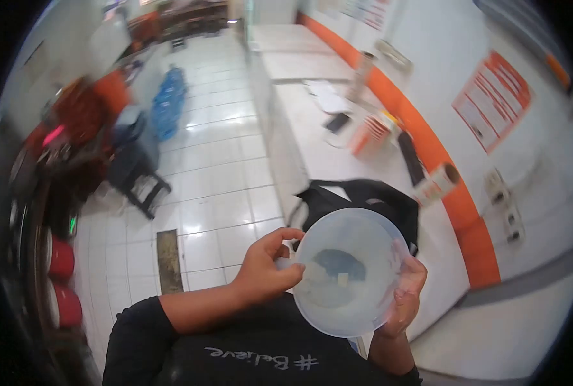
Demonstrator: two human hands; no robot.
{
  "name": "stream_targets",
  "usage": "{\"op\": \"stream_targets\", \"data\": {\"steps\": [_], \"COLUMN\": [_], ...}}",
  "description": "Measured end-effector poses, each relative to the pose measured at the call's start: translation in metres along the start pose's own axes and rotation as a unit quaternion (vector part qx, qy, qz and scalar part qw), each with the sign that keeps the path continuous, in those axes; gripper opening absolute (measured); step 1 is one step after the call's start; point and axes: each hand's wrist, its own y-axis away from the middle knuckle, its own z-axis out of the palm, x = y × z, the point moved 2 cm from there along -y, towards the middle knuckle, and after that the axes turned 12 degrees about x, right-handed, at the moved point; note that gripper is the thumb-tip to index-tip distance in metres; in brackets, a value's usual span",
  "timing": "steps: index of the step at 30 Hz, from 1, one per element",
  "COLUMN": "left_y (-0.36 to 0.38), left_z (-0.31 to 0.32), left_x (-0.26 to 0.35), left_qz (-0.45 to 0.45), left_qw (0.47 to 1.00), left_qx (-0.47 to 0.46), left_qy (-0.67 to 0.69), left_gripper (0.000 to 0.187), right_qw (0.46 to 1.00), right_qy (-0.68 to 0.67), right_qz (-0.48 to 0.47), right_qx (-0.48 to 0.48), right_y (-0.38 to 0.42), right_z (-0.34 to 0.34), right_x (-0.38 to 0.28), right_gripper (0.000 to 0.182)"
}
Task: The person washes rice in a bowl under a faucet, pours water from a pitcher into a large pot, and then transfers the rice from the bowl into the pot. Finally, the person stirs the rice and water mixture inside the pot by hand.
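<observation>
Both hands are on the translucent bowl, held up in front of the black shirt, off the near end of the white counter. The left hand has its thumb and bent fingers at the bowl's side, pinching the edge; the right hand grasps the opposite side, fingers curled round the rim. Just behind the bowl, a black bag slumps over the counter's floor-side edge. Further up, there's a carton, a dark phone-like object and, by the wall-side edge, a roll.
</observation>
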Motion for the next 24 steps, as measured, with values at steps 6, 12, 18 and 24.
{"op": "stream_targets", "data": {"steps": [6,12,18,24], "left_y": [0.055,0.123,0.189,0.236], "left_z": [-0.199,-0.380,-0.553,-0.707], "left_x": [0.019,0.029,0.017,0.024], "left_qz": [0.069,0.089,0.042,0.031], "left_qw": [0.980,0.926,0.856,0.779], "left_qx": [0.179,0.348,0.509,0.623], "left_qy": [-0.050,-0.117,-0.080,-0.064], "left_gripper": [0.048,0.051,0.051,0.045], "right_qw": [0.989,0.949,0.869,0.840], "right_qy": [-0.004,-0.157,-0.206,-0.142], "right_qz": [0.024,0.087,0.289,0.099], "right_qx": [-0.143,-0.261,-0.344,-0.515], "right_y": [0.050,0.122,0.212,0.295], "right_z": [0.184,0.372,0.572,0.771], "right_x": [0.050,0.106,0.154,0.236], "right_gripper": [0.063,0.051,0.048,0.037]}}
